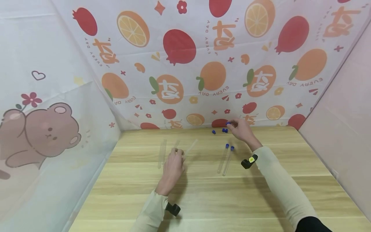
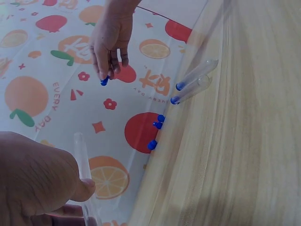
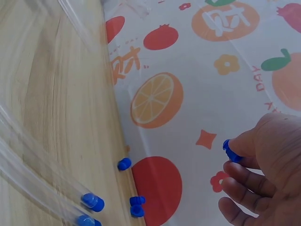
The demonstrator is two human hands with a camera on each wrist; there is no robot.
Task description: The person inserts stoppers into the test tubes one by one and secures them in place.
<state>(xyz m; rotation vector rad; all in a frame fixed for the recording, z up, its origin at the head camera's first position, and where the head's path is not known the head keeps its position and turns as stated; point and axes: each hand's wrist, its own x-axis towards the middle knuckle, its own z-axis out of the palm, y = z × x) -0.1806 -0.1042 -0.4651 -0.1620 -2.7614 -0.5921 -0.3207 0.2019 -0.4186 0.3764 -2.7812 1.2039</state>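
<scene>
My left hand [image 1: 174, 163] grips a clear test tube [image 2: 83, 162] between thumb and fingers, its upper end pointing away from the hand. Toward the back of the table, my right hand [image 1: 241, 129] pinches a small blue cap [image 3: 231, 151] between thumb and fingertip, raised off the tabletop. Several loose blue caps [image 1: 214, 132] lie by the table's back edge, left of the right hand. Two test tubes [image 1: 222, 160] with blue caps on lie side by side between the hands. Left of the left hand lie uncapped clear tubes [image 1: 162, 153], partly hidden by it.
The wooden table [image 1: 208, 199] meets a fruit-patterned cloth [image 1: 197, 80] at its back edge. A bear-printed cloth [image 1: 49, 135] hangs at the left and a plain pale wall [image 1: 342, 112] stands at the right.
</scene>
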